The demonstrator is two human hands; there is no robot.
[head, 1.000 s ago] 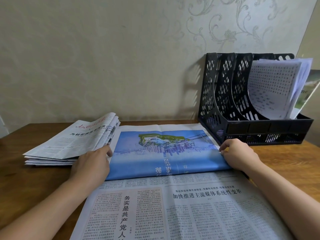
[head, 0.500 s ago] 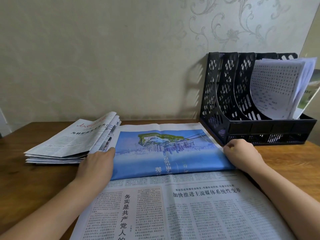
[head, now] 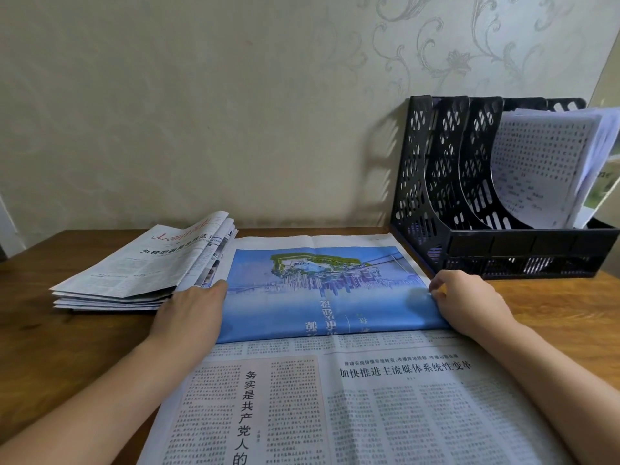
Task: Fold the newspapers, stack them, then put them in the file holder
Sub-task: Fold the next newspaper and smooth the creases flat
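A stack of folded newspapers (head: pixel 141 273) already lies on the table (head: pixel 553 307), left of the open newspaper (head: pixel 335 391) (its far part turned back, blue picture up). The left hand (head: pixel 189 317) presses flat on the left edge; the right hand (head: pixel 469 303) pinches the right. Folding looks unfinished, and the file holder (head: pixel 436 196) awaits the stack.

A brown wooden table (head: pixel 67 357) stands against a pale wall (head: pixel 201 112) with floral-patterned wallpaper.
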